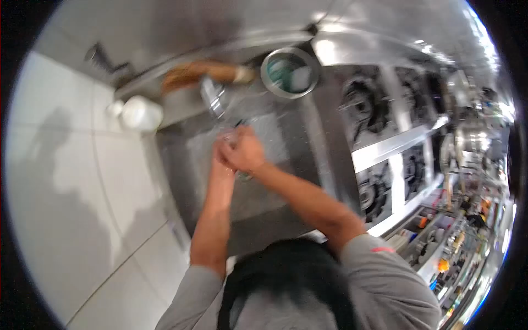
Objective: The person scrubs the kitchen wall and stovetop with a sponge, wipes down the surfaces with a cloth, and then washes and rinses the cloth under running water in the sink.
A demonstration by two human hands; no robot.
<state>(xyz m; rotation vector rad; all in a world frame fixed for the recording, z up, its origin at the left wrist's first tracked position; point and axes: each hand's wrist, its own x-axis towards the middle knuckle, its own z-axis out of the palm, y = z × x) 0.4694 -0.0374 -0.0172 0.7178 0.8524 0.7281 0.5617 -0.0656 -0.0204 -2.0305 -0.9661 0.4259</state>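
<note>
Both my hands are together over the metal sink [264, 203], just below the metal faucet [213, 98]. My left hand [224, 153] is closed, its fingers largely covered by the other hand. Bent over and pressed against it is my right hand [246, 149], also closed. A small clear or pinkish thing shows blurred between them at the fingertips, too unclear to name. A bit of something greenish is visible below my wrists, partly hidden.
Behind the sink lie a brown brush-like object [198, 72] and a round metal container [290, 72] with green and white things inside. A white bottle [142, 114] stands at the left. Stove burners [366, 104] are on the right, with crowded shelves [456, 236] beyond.
</note>
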